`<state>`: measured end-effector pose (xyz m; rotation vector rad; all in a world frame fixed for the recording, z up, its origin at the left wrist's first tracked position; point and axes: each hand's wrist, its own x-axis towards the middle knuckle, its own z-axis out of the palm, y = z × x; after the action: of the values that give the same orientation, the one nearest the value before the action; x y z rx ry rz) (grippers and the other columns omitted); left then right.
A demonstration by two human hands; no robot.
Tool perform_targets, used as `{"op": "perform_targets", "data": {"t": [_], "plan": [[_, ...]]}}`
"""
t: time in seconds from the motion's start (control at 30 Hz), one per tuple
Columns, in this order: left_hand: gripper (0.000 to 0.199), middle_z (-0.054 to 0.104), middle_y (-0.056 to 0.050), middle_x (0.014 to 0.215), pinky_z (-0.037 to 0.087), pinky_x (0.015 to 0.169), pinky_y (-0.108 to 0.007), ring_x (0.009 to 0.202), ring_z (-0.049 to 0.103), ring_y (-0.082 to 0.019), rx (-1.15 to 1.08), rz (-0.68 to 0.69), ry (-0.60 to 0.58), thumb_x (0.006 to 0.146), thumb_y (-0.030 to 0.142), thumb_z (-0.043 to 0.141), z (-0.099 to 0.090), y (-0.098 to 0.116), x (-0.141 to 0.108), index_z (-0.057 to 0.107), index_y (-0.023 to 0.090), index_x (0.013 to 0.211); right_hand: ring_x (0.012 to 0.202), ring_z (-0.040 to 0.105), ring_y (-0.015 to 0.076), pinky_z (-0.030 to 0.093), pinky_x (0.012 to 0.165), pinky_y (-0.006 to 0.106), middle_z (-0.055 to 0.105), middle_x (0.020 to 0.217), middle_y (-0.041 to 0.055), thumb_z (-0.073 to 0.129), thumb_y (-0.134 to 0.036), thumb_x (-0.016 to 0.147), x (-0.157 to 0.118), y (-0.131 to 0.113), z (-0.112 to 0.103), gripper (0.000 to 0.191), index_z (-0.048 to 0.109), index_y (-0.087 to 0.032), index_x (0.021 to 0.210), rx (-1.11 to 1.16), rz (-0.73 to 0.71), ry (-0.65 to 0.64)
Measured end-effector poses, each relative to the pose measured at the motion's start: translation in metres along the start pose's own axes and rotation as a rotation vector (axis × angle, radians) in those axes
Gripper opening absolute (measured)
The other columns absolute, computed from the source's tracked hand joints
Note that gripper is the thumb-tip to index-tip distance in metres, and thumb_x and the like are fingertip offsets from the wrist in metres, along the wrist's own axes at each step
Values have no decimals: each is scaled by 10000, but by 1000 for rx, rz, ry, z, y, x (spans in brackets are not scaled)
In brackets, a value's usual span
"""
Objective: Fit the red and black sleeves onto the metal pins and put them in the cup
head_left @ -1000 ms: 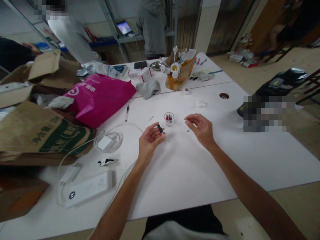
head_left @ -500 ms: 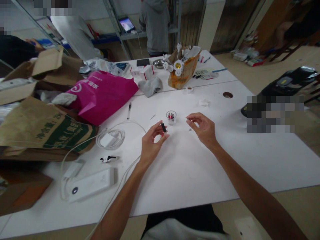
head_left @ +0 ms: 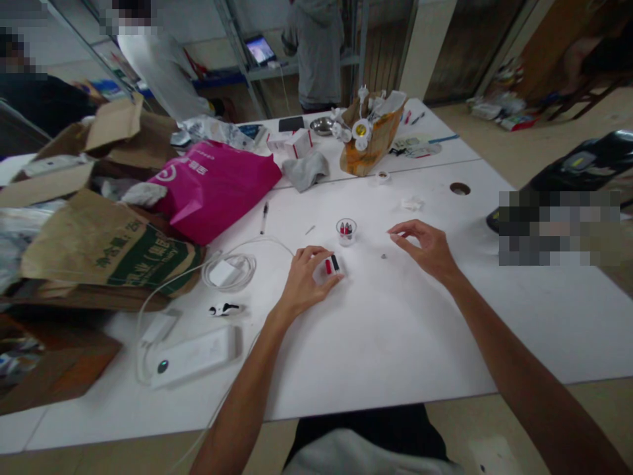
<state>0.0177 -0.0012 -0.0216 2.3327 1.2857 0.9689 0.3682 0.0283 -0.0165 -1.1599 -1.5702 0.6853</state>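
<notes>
My left hand (head_left: 310, 276) is low over the table, fingers and thumb curved round a small black cylindrical piece (head_left: 335, 262) and a similar red piece (head_left: 328, 266) side by side. My right hand (head_left: 420, 244) hovers to the right, forefinger and thumb tips brought together; anything between them is too small to make out. Between the hands lies a tiny metal part (head_left: 383, 256) on the table. Just beyond stands a clear cup (head_left: 346, 239) with several red and black plug-like pieces with metal tips (head_left: 345, 229) inside.
On the left lie a white power bank (head_left: 198, 356), black-and-white cutters (head_left: 225, 309), a coiled white cable (head_left: 252, 270) and a pen (head_left: 264, 218). Farther back are a pink bag (head_left: 212, 188), a grey cloth (head_left: 305, 171) and a paper bag of white plugs (head_left: 368, 145). People are beyond.
My left hand has lowered with the black piece, and the red piece now shows plainly beside it. My right hand has drawn away to the right. The view has shifted slightly.
</notes>
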Motion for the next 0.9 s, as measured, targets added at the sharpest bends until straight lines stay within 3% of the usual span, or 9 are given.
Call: {"op": "perform_targets", "data": {"t": [0.23,0.37,0.5,0.9], "plan": [[526,745,-134,1450,531,1218,-601,1347,641,-375,85,-5,-101,959,418,937,-1,1,-1,773,252,1430,1019,791,303,627,985,501,867,1090,66,819,-439,1024,-13,14,-21,158,830,-284,1054,-234,20,-127],[511,743,-139,1455,525,1216,-618,1350,635,-384,112,-15,-126,963,445,928,-2,0,0,783,253,1414,1060,803,312,624,1025,496,867,1098,73,806,-404,1022,-17,12,-19,119,812,-289,1049,-246,8,-217],[514,745,-140,1458,513,1222,-621,1356,630,-387,127,-13,-147,968,491,929,-3,-2,0,788,256,1404,1078,797,324,616,1057,527,858,1111,82,805,-474,1045,-19,12,-15,175,804,-300,1049,-220,-13,-255],[519,753,-139,1437,523,1198,-615,1329,631,-388,142,-25,-175,973,480,927,-5,-1,1,785,260,1421,1053,789,339,576,1053,567,875,1073,84,804,-518,1066,-18,14,-11,226,816,-299,1013,-265,-90,-267]]}}
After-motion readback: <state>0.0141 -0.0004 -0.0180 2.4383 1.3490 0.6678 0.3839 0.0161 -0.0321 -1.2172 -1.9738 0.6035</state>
